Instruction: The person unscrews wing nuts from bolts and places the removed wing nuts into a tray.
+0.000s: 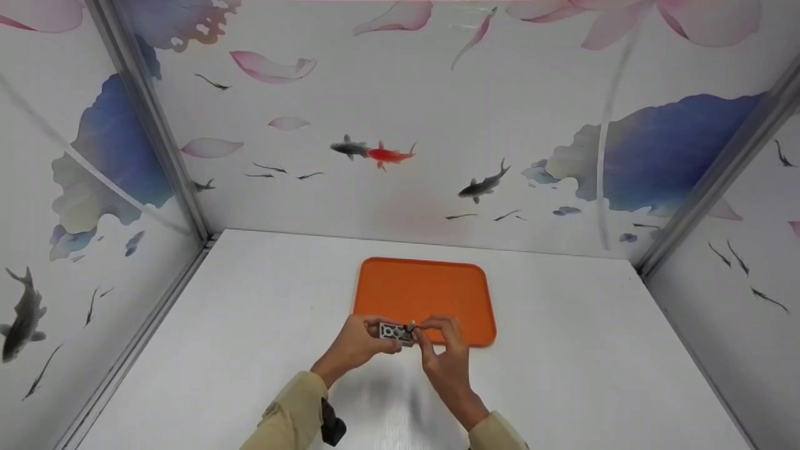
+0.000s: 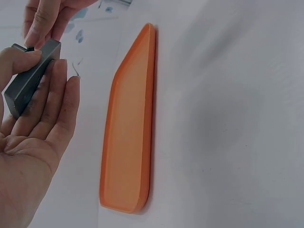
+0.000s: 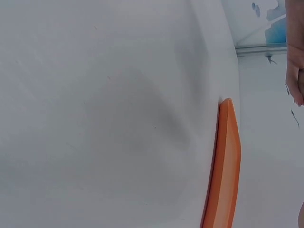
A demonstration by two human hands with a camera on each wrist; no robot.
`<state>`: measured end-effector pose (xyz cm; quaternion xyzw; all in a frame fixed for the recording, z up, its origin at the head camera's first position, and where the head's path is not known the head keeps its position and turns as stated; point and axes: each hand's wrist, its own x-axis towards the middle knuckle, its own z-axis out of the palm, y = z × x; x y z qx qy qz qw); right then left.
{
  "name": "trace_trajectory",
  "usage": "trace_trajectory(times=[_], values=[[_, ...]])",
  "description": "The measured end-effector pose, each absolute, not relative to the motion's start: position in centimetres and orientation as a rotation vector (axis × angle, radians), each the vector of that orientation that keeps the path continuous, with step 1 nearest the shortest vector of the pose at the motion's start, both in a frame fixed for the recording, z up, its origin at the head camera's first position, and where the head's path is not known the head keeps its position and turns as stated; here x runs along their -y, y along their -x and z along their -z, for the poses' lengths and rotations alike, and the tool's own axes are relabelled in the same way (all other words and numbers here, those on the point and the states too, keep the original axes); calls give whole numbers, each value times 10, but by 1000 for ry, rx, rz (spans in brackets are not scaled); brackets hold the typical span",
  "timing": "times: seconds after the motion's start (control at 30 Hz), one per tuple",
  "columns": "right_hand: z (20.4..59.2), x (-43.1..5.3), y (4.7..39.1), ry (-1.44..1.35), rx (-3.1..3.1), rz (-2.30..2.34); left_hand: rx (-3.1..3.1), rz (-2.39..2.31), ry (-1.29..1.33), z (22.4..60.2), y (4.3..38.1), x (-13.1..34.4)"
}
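Note:
In the head view, my left hand [image 1: 353, 344] grips a small grey rectangular block [image 1: 389, 332] whose face has cut-out shapes. Its thumb lies along one side and its fingers along the other, as the left wrist view shows. My right hand [image 1: 449, 362] pinches a tiny dark piece [image 1: 410, 327] at the block's right end. Whether that piece is joined to the block I cannot tell. Both hands are held up over the near edge of an orange tray [image 1: 425, 287]. Only part of a hand [image 3: 295, 52] enters the right wrist view, without the block.
The tray lies on a white table [image 1: 262, 300]. Printed panels [image 1: 387, 94] with fish and petals enclose the back and both sides, meeting at metal corner posts [image 1: 150, 119]. A black object [image 1: 332, 425] sits at the left sleeve's cuff.

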<state>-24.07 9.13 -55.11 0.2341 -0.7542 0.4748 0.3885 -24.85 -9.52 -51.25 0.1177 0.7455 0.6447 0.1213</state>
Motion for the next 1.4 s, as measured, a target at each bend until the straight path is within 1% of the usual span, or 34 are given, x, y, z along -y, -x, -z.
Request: trace_trajectory(times=[0.57, 0.83, 1.4], values=[[546, -88, 235, -559, 1947, -1144, -2177, -1884, -356, 512, 248, 95], [551, -90, 240, -594, 1932, -1095, -2161, -1889, -357, 512, 249, 93], [551, -90, 240, -595, 1933, -1197, -2174, -1887, -337, 510, 249, 94]])
